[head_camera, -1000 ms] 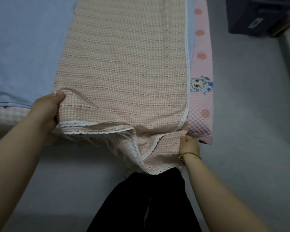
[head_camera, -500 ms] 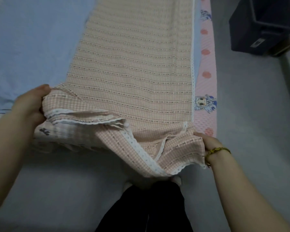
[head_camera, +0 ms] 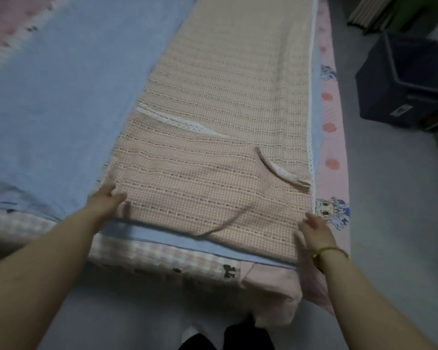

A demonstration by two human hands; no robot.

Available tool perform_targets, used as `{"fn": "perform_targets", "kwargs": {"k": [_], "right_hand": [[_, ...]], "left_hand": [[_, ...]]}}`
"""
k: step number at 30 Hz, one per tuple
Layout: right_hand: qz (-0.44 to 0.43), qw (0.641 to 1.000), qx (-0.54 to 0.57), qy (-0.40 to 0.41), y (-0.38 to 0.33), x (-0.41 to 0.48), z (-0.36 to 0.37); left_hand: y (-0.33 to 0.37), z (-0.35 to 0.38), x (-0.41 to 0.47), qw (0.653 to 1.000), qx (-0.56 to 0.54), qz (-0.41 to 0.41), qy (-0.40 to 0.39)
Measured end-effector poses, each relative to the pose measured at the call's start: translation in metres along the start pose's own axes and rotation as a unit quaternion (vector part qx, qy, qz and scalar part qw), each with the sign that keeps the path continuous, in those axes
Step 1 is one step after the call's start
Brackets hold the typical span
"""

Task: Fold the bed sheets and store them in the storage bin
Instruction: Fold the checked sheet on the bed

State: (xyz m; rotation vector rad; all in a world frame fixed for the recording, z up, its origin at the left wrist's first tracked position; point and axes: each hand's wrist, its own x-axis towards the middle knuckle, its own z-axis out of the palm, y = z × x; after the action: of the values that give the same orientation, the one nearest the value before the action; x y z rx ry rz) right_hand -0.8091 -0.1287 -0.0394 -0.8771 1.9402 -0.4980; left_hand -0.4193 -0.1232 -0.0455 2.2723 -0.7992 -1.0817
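Observation:
A long peach checked sheet (head_camera: 220,97) with white lace trim lies along the right side of the bed, its near end folded forward over itself, with lace corners showing on top. My left hand (head_camera: 104,205) rests on the fold's near left corner, fingers spread. At the near right corner my right hand (head_camera: 314,231), with a gold bracelet at the wrist, touches the fold's edge with relaxed fingers. A dark storage bin (head_camera: 400,82) stands open on the floor at the right.
A blue sheet (head_camera: 61,92) covers the bed under and left of the peach one. A pink quilted pad (head_camera: 331,147) with cartoon prints runs along the bed's right edge. Grey floor (head_camera: 395,223) lies to the right. Green-and-slatted objects (head_camera: 379,13) sit behind the bin.
Both hands carried the sheet's hanging near end up and forward, laid it folded on the bed, and released their grip. The view moved forward over the bed.

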Motion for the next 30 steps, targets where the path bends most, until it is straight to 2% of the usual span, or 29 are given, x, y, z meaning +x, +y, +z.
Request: {"fn": "perform_targets", "kwargs": {"k": [2,6,8,11,13,17,20,22,24,26,28,30], "right_hand": [[0.036,0.999,-0.028,0.021,0.013,-0.001,0.005],[0.102,0.992,0.040,0.055,0.021,0.001,0.007],[0.115,0.991,0.043,0.061,0.026,0.001,0.007],[0.113,0.991,0.045,0.063,0.032,0.000,0.007],[0.110,0.992,0.029,0.060,0.029,0.001,0.007],[0.045,0.994,-0.011,0.094,0.016,0.000,0.001],[0.000,0.992,-0.038,0.119,0.005,-0.004,0.003],[-0.028,0.979,-0.129,0.152,0.002,-0.006,0.007],[-0.081,0.957,-0.217,0.176,-0.006,0.000,0.012],[-0.160,0.939,-0.262,0.157,-0.023,0.017,0.026],[-0.215,0.915,-0.321,0.114,-0.046,0.043,0.040],[-0.184,0.900,-0.389,0.072,-0.070,0.073,0.048]], "left_hand": [[-0.016,0.003,0.005,0.999,0.040,0.009,0.012],[-0.022,-0.003,0.019,0.979,0.166,-0.004,0.117],[-0.019,-0.007,0.021,0.978,0.148,-0.049,0.136],[-0.020,-0.008,0.033,0.989,0.055,-0.073,0.114],[-0.024,-0.010,0.036,0.985,0.067,-0.098,0.128],[-0.020,-0.018,0.034,0.987,0.033,-0.107,0.118],[-0.006,-0.035,0.036,0.990,-0.004,-0.085,0.111],[-0.005,-0.052,0.034,0.990,-0.004,-0.065,0.128],[-0.012,-0.063,0.032,0.990,0.049,-0.056,0.118],[-0.020,-0.062,0.031,0.988,0.099,-0.060,0.106],[-0.025,-0.052,0.034,0.988,0.096,-0.063,0.102],[-0.027,-0.044,0.034,0.990,0.079,-0.059,0.101]]}}
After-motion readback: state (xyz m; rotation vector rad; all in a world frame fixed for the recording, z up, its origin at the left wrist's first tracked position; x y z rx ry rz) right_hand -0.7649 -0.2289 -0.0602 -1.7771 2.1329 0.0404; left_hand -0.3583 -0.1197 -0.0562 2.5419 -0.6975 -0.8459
